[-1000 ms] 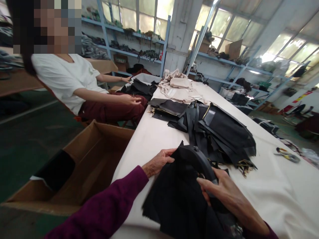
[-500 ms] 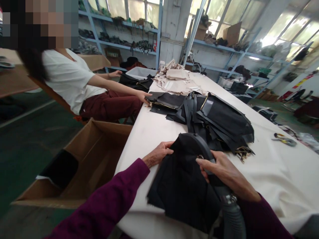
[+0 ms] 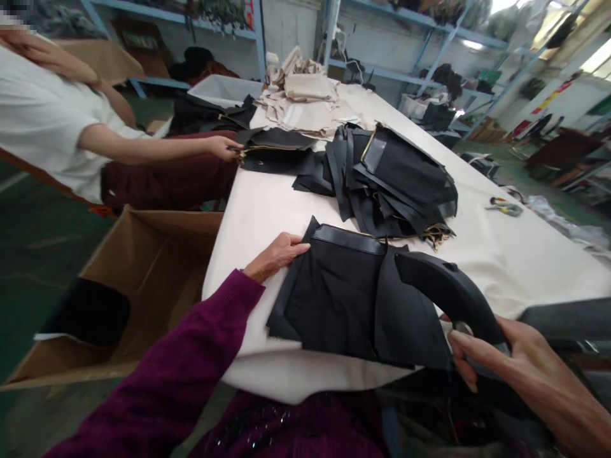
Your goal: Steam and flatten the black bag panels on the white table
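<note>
While black fabric (image 3: 86, 312) seemingly lies in cardboard box (image 3: 157, 254), left hand (image 3: 277, 254) pins panel (image 3: 344, 299).

Long white-covered table (image 3: 267, 210), blue metal shelving (image 3: 258, 25) on pale back wall, more shelves (image 3: 429, 44) at right, dark green floor (image 3: 28, 254), open cardboard box (image 3: 157, 254) beside table, daylight upper right

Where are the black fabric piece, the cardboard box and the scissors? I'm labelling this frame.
black fabric piece (image 3: 334, 299), head view, middle of its flat panel
cardboard box (image 3: 157, 254), head view, inner wall
scissors (image 3: 505, 205), head view, handles
</note>
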`<state>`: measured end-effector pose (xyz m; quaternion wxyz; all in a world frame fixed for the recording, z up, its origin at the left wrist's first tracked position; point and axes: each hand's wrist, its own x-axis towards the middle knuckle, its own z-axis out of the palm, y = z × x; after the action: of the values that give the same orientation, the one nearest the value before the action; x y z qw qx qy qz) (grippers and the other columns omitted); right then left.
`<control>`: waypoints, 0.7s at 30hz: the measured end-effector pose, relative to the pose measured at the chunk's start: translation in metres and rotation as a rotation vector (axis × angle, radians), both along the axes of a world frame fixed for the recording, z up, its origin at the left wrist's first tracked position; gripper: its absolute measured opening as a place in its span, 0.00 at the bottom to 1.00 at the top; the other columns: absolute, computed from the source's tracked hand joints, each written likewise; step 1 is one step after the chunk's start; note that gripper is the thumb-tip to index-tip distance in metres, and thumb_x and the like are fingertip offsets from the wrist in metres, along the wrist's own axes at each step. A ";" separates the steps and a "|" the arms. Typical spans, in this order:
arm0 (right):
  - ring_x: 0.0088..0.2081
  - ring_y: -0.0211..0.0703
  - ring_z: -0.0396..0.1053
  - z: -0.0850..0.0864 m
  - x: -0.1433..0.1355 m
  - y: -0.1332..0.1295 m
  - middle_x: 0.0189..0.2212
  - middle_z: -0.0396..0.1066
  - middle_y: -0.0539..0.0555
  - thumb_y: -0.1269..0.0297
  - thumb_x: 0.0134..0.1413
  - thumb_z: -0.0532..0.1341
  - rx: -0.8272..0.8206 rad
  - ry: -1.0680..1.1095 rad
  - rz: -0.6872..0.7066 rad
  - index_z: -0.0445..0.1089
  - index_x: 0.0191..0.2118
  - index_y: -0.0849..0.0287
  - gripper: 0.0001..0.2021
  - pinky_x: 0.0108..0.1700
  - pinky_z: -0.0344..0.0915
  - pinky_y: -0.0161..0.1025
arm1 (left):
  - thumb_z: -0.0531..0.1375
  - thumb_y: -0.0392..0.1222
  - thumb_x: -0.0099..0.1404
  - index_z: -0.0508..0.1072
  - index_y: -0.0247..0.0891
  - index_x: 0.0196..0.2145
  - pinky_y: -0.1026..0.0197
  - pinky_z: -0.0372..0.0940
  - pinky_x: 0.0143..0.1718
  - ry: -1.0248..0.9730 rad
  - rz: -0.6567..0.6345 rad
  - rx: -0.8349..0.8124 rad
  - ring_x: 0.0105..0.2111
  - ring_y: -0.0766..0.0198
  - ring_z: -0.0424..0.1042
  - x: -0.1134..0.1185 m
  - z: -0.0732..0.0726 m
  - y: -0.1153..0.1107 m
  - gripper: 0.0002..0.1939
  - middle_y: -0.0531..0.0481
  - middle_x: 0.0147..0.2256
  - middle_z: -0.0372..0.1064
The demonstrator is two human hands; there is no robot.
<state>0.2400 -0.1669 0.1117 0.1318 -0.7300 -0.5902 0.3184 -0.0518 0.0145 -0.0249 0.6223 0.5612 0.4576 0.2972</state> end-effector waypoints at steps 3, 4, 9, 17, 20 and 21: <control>0.22 0.40 0.64 -0.007 0.012 -0.033 0.16 0.64 0.49 0.44 0.53 0.50 -0.092 -0.011 -0.019 0.61 0.16 0.56 0.25 0.25 0.60 0.34 | 0.59 0.45 0.51 0.70 0.31 0.23 0.70 0.48 0.15 0.062 0.023 0.043 0.15 0.71 0.58 0.002 0.000 -0.002 0.12 0.55 0.16 0.61; 0.22 0.40 0.64 -0.009 0.015 -0.044 0.17 0.65 0.49 0.44 0.53 0.50 -0.117 -0.007 -0.025 0.62 0.18 0.56 0.24 0.26 0.61 0.34 | 0.60 0.46 0.50 0.70 0.31 0.24 0.70 0.50 0.16 0.062 0.031 0.055 0.16 0.70 0.60 0.003 0.001 -0.003 0.12 0.54 0.16 0.62; 0.26 0.43 0.67 -0.019 0.014 -0.087 0.20 0.67 0.49 0.46 0.53 0.50 -0.186 0.007 -0.075 0.62 0.23 0.56 0.20 0.30 0.64 0.34 | 0.61 0.47 0.48 0.72 0.30 0.26 0.68 0.55 0.17 0.069 0.047 0.056 0.19 0.65 0.65 0.008 0.005 -0.006 0.14 0.53 0.18 0.66; 0.20 0.34 0.62 -0.039 -0.020 -0.080 0.17 0.62 0.42 0.66 0.53 0.56 -0.191 0.322 -0.017 0.61 0.28 0.57 0.05 0.23 0.59 0.29 | 0.61 0.50 0.47 0.73 0.31 0.27 0.67 0.57 0.18 0.097 0.077 0.089 0.21 0.63 0.66 0.012 0.006 -0.013 0.17 0.52 0.18 0.66; 0.20 0.35 0.65 -0.044 -0.029 -0.071 0.21 0.64 0.44 0.62 0.52 0.58 -0.207 0.359 -0.071 0.63 0.35 0.59 0.07 0.22 0.61 0.30 | 0.61 0.52 0.46 0.73 0.32 0.28 0.67 0.57 0.18 0.128 0.065 0.102 0.20 0.63 0.66 0.013 0.005 -0.015 0.18 0.53 0.17 0.66; 0.21 0.36 0.66 -0.043 -0.030 -0.069 0.22 0.65 0.45 0.60 0.52 0.58 -0.208 0.364 -0.090 0.62 0.38 0.60 0.10 0.22 0.62 0.30 | 0.61 0.52 0.47 0.72 0.32 0.28 0.67 0.57 0.18 0.141 0.067 0.116 0.20 0.63 0.65 0.012 0.004 -0.014 0.18 0.53 0.17 0.66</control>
<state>0.2099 -0.2357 0.0685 0.1741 -0.6959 -0.4872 0.4980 -0.0401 0.0004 -0.0206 0.5449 0.6001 0.5009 0.3034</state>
